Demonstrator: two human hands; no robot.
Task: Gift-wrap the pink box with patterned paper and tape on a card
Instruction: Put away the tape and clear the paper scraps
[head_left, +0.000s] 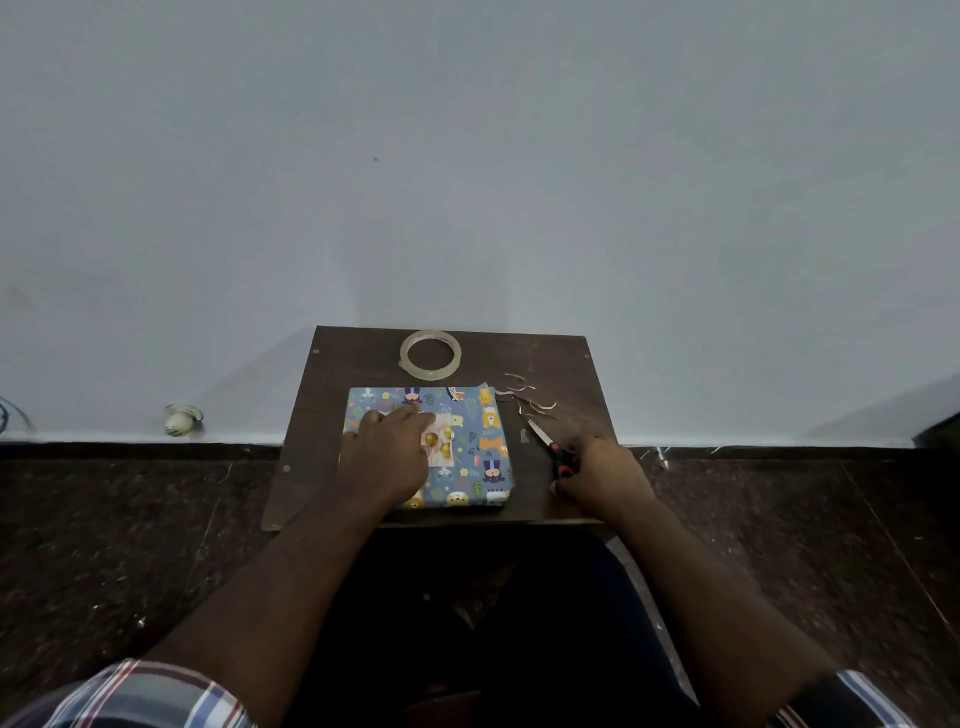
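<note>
- Blue animal-patterned paper covers the box (457, 447), which lies mid-bench (571, 364); no pink shows.
- Left hand (387, 452) lies flat-fingered on the card (441, 441), hiding most of it.
- Right hand (602, 475) grasps the scissors (553, 449).
- Tape roll (430, 352) lettering is unreadable.

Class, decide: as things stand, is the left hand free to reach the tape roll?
Probably yes: the left hand only presses flat on the card, and bare table separates the wrapped box from the tape roll.
</note>
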